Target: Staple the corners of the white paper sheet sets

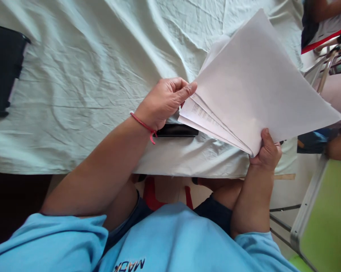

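L hand (168, 100): fingers pinch papers (261, 79) at left edge. R hand (266, 150): fingers grip lower corner, tips mostly hidden. Print (205, 114) right of L fingers unreadable (tiny). Black item (183, 130) below L fingers part-hidden, can't ID.

And I'm in a bright sky-blue, short-sleeved cloth shirt (176, 238), dark lettering (130, 265) across its front! Round my left wrist (145, 113), a thin red braided-cord bracelet (142, 123), knotted, loose ends dangling! Below, dark navy cloth shorts (215, 215)!
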Motion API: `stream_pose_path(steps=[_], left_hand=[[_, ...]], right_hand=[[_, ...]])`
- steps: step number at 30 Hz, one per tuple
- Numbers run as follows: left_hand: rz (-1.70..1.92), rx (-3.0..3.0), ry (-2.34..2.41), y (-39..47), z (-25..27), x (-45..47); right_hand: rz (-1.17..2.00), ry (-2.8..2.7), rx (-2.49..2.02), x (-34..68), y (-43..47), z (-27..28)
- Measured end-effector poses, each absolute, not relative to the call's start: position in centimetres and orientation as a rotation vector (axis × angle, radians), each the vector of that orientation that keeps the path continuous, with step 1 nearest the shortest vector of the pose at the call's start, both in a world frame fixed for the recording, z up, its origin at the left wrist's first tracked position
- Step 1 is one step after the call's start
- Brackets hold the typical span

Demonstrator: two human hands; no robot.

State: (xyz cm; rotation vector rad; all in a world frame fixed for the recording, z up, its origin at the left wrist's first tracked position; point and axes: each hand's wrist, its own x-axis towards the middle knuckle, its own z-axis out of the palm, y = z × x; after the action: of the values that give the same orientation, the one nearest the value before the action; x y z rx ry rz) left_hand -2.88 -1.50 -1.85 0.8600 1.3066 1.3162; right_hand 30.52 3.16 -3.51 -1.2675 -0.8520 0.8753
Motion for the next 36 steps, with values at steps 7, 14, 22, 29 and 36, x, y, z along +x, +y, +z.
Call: stream_pose_path(steps=[7,14,22,29,36], left_hand=[[1.364,0.934,1.371,-1.4,-3.1,-3.4],[1.383,0.949,1.368,-1.2,-3.9,-3.5],[1.441,0.93,1.411,-1.3,-3.8,-3.7],[1.519,0.846,1.346,-1.3,-3.9,-3.4],[1.48,0.909,1.223,-1.4,-3.1,-3.3]], right_hand=[[0.903,-0.868,-1.264,30.2,2.8,-3.5],[0.919,-0.863,-1.269,30.0,2.7,-3.4],[0.96,-0.864,-1.286,30.0,2.4,-3.4],[0.952,-0.895,-1.274,29.9,2.4,-3.3],[0.827,-0.969,-1.193,29.5,2.4,-3.5]])
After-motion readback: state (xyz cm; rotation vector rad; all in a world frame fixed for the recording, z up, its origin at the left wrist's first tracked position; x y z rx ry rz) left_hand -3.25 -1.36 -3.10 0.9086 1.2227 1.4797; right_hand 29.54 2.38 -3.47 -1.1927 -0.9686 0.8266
